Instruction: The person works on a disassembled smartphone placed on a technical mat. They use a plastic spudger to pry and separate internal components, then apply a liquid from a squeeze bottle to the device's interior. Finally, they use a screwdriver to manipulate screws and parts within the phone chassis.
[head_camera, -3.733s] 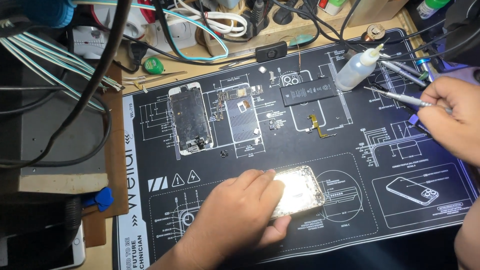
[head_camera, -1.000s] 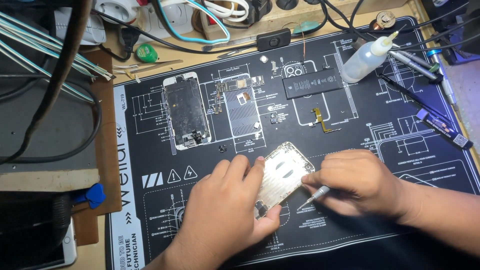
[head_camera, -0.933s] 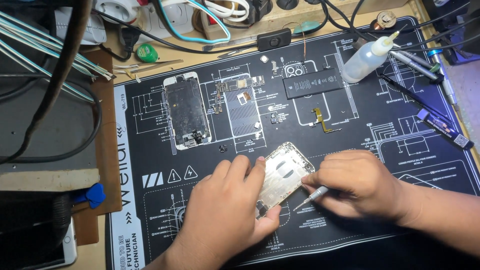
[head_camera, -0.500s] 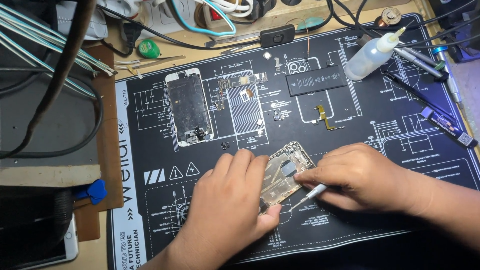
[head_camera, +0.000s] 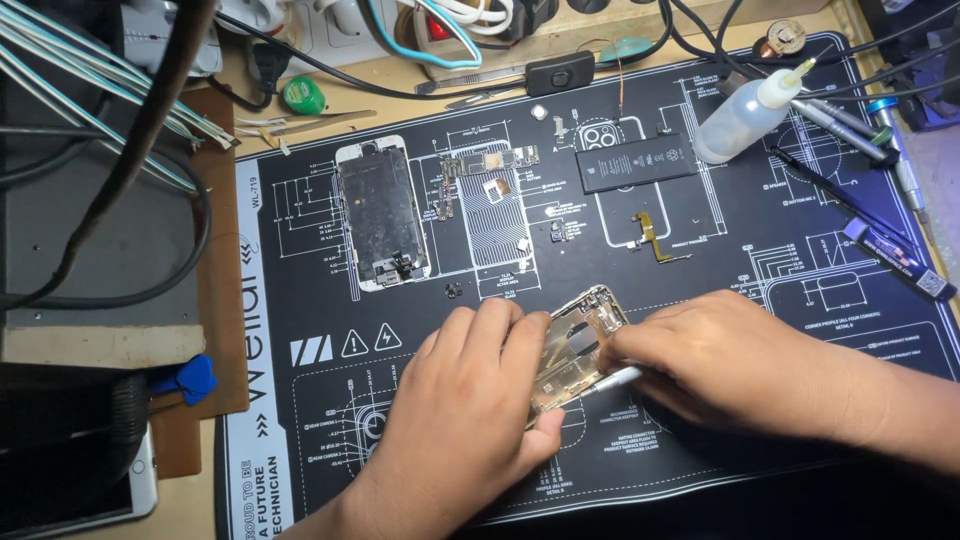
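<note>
Surface: we note a black printed repair mat (head_camera: 780, 330).
Left hand (head_camera: 470, 410): closed around the open metal phone housing (head_camera: 580, 340).
Right hand (head_camera: 730, 365): pinching a thin silver tool (head_camera: 612, 379) against the housing.

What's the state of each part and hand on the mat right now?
left hand: gripping the phone housing
phone housing: open, tilted up off the mat
right hand: holding a metal tool
metal tool: tip at the housing
screen assembly: removed, lying flat
battery: removed, lying flat
squeeze bottle: lying tilted

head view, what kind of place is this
Probably a phone repair bench: a black printed repair mat carries a removed phone screen and black flat battery, while both hands work on an open metal phone housing.
</note>
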